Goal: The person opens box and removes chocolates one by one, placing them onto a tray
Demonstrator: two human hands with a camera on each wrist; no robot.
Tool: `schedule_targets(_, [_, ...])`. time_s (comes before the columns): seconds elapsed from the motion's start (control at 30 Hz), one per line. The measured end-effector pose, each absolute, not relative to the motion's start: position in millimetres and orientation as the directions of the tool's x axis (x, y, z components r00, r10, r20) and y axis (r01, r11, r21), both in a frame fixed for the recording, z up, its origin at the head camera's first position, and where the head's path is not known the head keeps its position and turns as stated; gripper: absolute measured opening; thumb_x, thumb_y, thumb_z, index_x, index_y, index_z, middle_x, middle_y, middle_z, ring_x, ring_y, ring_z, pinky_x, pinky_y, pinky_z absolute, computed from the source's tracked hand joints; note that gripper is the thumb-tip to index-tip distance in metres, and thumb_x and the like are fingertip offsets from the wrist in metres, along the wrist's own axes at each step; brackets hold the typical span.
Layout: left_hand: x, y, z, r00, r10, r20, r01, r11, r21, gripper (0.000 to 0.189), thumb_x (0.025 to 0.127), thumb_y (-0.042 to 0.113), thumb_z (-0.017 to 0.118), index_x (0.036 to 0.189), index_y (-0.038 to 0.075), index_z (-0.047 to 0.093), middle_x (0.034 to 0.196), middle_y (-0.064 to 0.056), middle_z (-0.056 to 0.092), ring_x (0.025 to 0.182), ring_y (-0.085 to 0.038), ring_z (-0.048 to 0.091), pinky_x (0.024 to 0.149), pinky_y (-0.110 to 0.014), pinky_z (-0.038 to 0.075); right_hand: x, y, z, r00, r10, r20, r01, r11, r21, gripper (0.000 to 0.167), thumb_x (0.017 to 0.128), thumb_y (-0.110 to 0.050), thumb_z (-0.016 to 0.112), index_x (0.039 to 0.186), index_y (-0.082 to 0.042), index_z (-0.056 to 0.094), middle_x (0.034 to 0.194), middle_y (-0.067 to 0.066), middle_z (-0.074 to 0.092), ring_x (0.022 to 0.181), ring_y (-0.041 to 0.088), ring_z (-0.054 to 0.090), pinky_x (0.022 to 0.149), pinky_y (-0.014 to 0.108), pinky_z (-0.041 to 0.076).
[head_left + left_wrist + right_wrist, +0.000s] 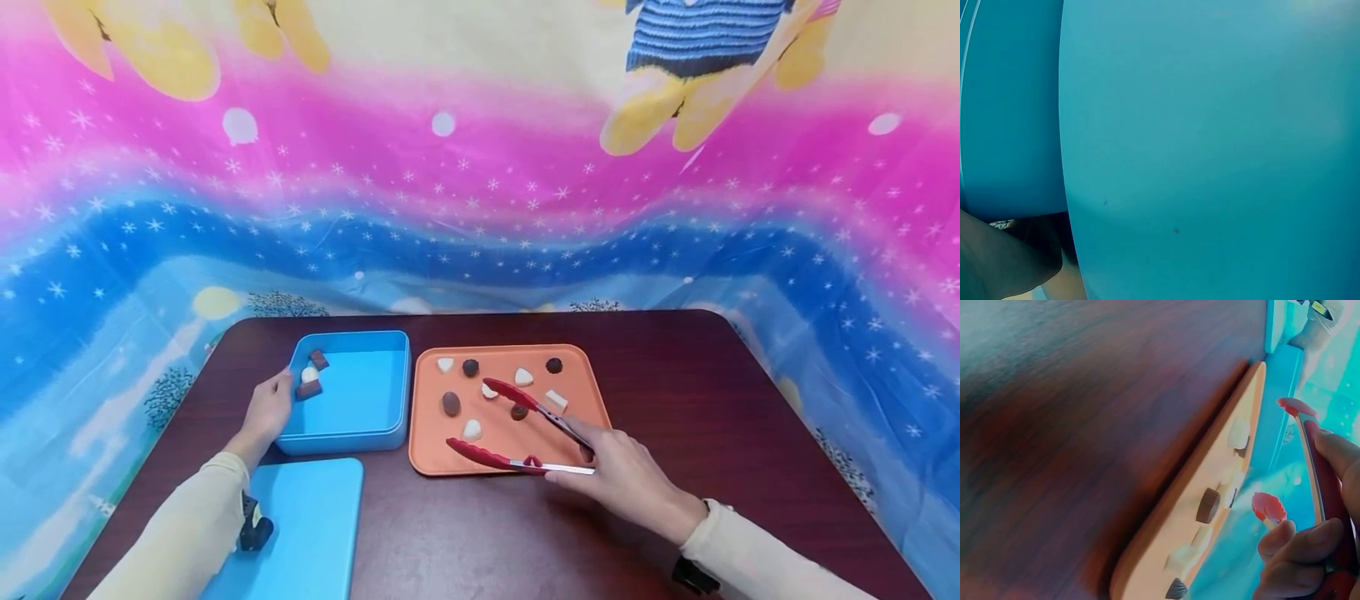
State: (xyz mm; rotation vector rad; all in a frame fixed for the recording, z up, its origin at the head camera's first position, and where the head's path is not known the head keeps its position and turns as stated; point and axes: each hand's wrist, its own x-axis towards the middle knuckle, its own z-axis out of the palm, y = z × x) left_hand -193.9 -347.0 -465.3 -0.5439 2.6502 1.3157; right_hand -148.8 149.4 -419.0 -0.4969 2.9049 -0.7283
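Note:
My left hand (267,410) grips the left side of a blue box (367,392). Two brown chocolates (308,389) and a white one (310,375) lie along the box's left wall. In my right hand (630,475) I hold red-tipped metal tongs (480,454), their arms spread wide over an orange tray (431,457). Nothing sits between the tips. Several white and dark chocolates, among them a brown oval one (451,403) and a white heart (472,430), are scattered on the tray. The right wrist view shows my fingers (1310,540) wrapped around the tongs.
A blue lid (318,517) lies flat in front of the box, beneath my left forearm, and fills most of the left wrist view. Box and tray stand side by side on a dark brown table (690,400). A colourful printed cloth (480,208) hangs behind and around the table.

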Motion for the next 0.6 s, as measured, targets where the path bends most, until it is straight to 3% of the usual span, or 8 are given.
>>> schedule_targets(0.23, [-193,-347,-466,-0.926,-0.261,-0.272,-0.374,0.548,0.748,0.068,0.109,0.046,0.006,0.161,0.002,0.007,0.167,-0.026,0.009,0.155,-0.049,0.01,0.124,-0.066,0.016,-149,141,-414,-0.935,-0.354,-0.025,-0.295,0.816,-0.498,0.085,0.074,-0.076,0.072,0.149,-0.045,0.045,0.06,-0.012,0.039,0.051,0.001,0.028,0.047,0.02,0.023])
schedule_targets(0.47, [-192,-347,-468,-0.931,-0.252,-0.264,-0.362,0.544,0.757,0.067,0.109,0.046,0.007,0.161,0.003,0.007,0.167,-0.026,0.009,0.155,-0.049,0.01,0.123,-0.067,0.016,-154,126,-412,-0.932,-0.364,0.01,-0.314,0.79,-0.526,0.089,0.07,-0.071,0.08,0.146,-0.033,0.054,0.062,-0.011,0.042,0.053,0.002,0.028,0.046,0.02,0.024])
schedule_targets(0.6, [-192,-347,-467,-0.931,-0.249,-0.267,-0.362,0.535,0.763,0.067,0.109,0.046,0.007,0.161,0.004,0.006,0.168,-0.026,0.009,0.155,-0.049,0.01,0.123,-0.067,0.016,-160,113,-413,-0.924,-0.379,0.05,-0.343,0.765,-0.545,0.081,0.07,-0.072,0.079,0.138,-0.033,0.06,0.063,-0.011,0.043,0.052,0.003,0.031,0.046,0.02,0.026])
